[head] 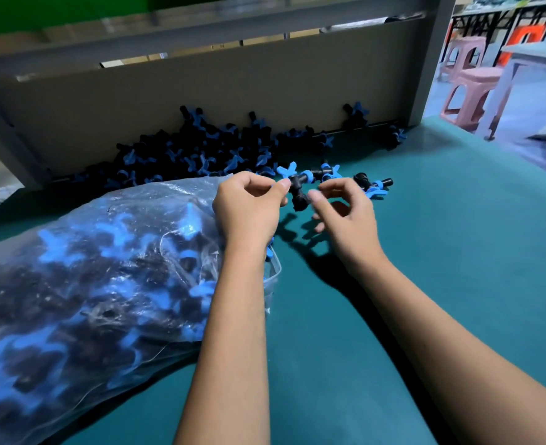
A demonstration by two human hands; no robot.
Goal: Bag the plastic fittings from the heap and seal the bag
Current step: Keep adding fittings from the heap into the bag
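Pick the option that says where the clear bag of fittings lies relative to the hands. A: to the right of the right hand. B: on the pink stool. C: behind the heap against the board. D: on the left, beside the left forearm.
D: the clear bag lies on the green table left of the left hand.

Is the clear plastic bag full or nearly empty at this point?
Largely full: the bag bulges with black-and-blue fittings along its whole visible length. Its mouth lies under the left hand, so sealed or not: cannot tell.
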